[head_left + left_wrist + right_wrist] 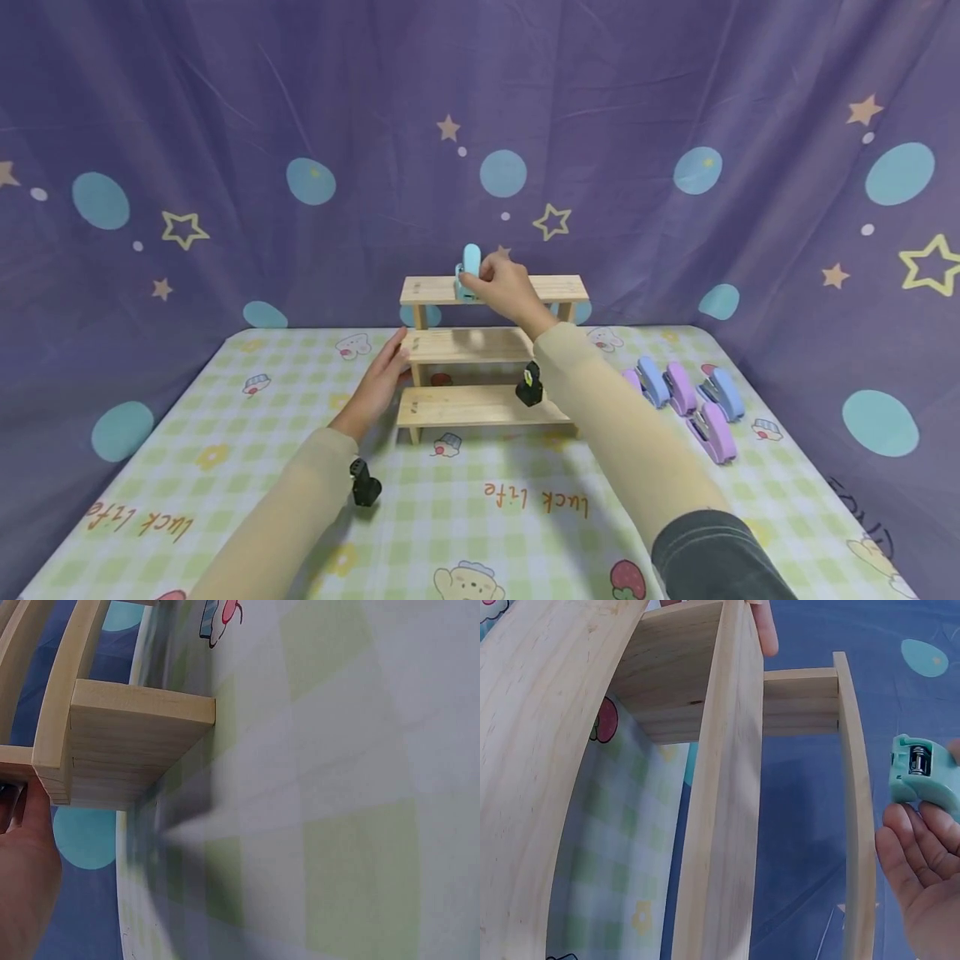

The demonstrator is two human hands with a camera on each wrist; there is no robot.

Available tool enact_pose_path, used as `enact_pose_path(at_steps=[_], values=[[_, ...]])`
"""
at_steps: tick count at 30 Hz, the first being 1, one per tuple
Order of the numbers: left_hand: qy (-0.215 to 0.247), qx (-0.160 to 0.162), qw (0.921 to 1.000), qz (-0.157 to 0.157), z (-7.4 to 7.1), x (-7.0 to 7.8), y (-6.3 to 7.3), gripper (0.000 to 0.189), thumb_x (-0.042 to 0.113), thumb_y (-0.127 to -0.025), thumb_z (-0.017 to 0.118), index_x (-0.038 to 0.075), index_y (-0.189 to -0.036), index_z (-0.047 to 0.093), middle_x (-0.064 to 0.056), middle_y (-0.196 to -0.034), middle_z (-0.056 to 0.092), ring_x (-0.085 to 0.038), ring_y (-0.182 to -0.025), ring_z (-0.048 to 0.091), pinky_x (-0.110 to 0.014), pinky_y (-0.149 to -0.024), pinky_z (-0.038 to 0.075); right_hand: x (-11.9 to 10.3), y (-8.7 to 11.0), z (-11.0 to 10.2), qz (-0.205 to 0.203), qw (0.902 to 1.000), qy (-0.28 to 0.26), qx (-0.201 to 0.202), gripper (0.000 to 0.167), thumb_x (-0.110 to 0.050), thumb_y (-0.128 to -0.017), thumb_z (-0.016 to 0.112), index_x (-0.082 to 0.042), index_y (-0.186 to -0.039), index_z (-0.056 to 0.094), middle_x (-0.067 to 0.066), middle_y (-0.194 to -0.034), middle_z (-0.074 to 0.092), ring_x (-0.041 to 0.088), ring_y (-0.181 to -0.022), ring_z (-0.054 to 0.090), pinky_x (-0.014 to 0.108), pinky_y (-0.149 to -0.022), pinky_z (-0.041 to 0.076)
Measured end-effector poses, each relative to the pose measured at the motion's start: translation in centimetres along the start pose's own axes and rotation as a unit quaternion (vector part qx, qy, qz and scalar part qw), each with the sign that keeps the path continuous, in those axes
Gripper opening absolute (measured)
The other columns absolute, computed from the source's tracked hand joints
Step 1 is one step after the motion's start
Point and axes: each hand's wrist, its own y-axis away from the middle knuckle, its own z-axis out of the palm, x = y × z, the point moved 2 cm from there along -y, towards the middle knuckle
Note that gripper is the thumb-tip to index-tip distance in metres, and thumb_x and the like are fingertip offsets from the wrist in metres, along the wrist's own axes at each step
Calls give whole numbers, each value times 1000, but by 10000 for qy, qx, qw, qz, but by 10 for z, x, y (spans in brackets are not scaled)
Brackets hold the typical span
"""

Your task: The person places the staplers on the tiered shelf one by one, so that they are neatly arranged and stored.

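Note:
A three-tier wooden display shelf (465, 405) stands on the table. At its top tier, my right hand (510, 287) pinches a teal stapler (471, 258), which stands on end over the board, left of the middle. In the right wrist view the stapler (922, 769) shows its metal mouth, with curled fingers (911, 844) just below it. My left hand (378, 383) grips the left end of the middle tier. In the left wrist view that hand (30, 870) lies against the end of the board, its fingertips partly hidden.
Right of the shelf lie several staplers: blue ones, such as the blue stapler (722, 393), and purple ones, such as the purple stapler (712, 433). A checked cloth (300, 392) covers the table. A purple curtain (390, 100) hangs right behind the shelf.

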Motion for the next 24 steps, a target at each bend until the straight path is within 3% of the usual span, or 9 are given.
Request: enact_pose_path(at_steps=[18,24], values=[[63,2,10000,-26,0,0,-1,57,36,-111,33,25,-163,11,-7,-167,10,-27,-149,22,-45,-120,27,-10,-7,16,226,9996,99,143,36,-41,-100,62,-8,-91,52,6,-81,53,18,-67,46,30,-60,41],[122,12,9999,-11,0,-2,-1,58,37,-111,33,24,-163,11,-7,-167,11,-27,-149,23,-45,-120,27,-10,-8,20,309,9986,368,213,37,-42,-100,61,-8,-91,53,6,-82,54,18,-67,47,30,-62,42]])
